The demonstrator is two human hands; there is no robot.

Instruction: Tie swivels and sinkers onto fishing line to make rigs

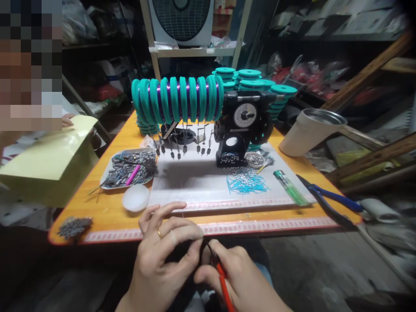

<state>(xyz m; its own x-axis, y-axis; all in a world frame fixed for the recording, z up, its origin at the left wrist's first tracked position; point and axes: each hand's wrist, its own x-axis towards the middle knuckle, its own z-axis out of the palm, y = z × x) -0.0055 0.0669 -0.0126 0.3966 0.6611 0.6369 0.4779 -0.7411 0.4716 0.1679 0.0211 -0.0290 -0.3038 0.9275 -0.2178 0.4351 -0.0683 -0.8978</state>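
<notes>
My left hand (165,249) is in front of the table's near edge, with thumb and index finger pinched together. What it pinches is too small and dark to make out. A ring is on one of its fingers. Close beside it, my right hand (238,271) is wrapped round red-handled pliers (224,284). The dark jaws point toward the left fingertips and are partly hidden by the fingers. Beyond both hands, a row of teal spools (177,99) with purple winding sits on a black winding device (243,117). Dark small weights (185,149) hang below the spools.
A tray (105,177) of small metal parts and a white bowl (135,198) stand left. Blue tubes (250,184), a green lighter (290,187) and blue-handled pliers (334,197) lie right. A white cup (299,132) stands at the right edge. Another person's hand (67,120) is at far left.
</notes>
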